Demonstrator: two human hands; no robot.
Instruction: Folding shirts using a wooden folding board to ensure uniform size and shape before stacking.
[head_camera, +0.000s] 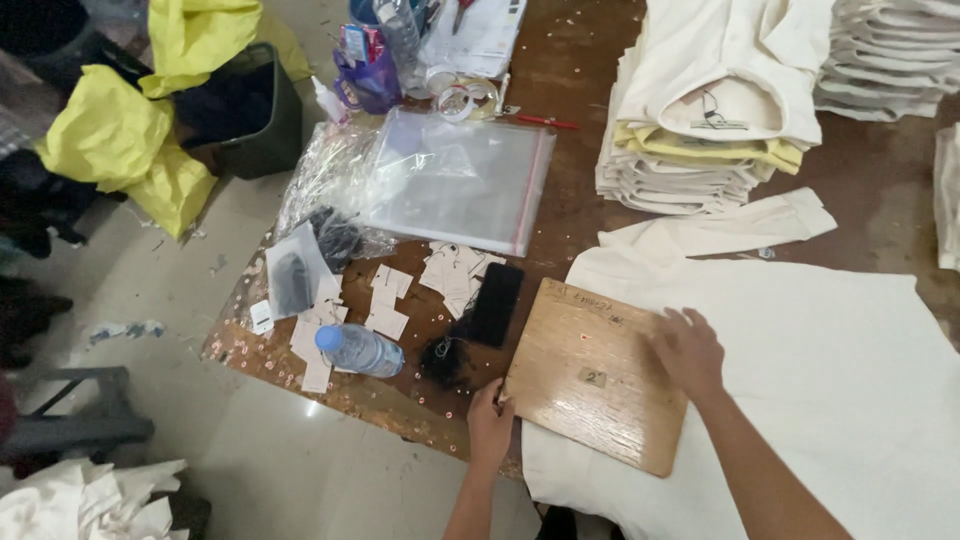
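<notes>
A wooden board (590, 385) lies on a cream garment (820, 390) spread flat over the table. My left hand (489, 425) grips the board's near left corner. My right hand (687, 350) rests flat on the board's far right edge, fingers spread. A folded sleeve (730, 228) of the garment lies just beyond the board.
A black phone (495, 303), paper tags (385, 300), a tuft of black string (447, 358) and a water bottle (358, 349) lie left of the board. Clear plastic bags (455, 180) lie behind them. Stacks of folded cream garments (700, 110) stand at the back. A dark bin with yellow bags (190, 100) sits on the floor left.
</notes>
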